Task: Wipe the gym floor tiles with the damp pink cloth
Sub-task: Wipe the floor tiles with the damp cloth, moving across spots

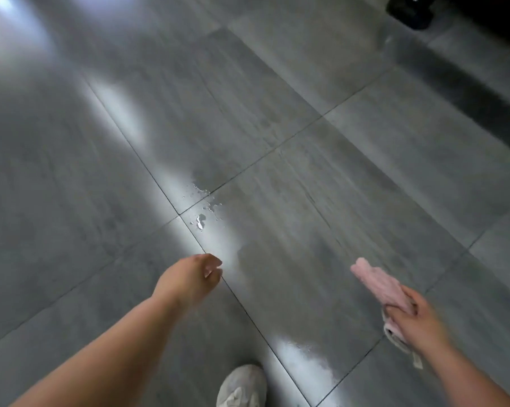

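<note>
Large grey floor tiles [101, 201] fill the view, with dark wet streaks across the middle tiles. My right hand [415, 318] grips the bunched pink cloth [378, 282], which sticks out forward above the floor at the lower right. A loose end hangs below the hand. My left hand [195, 277] hovers over a tile joint near the centre, fingers loosely curled and holding nothing. Small water droplets [202, 220] lie on the floor just ahead of the left hand.
A pale sneaker [242, 386] stands at the bottom edge between my arms. A black object [409, 10] sits at the top right corner, beside a dark strip [482, 104] along the right. Bright glare runs diagonally across the left tiles.
</note>
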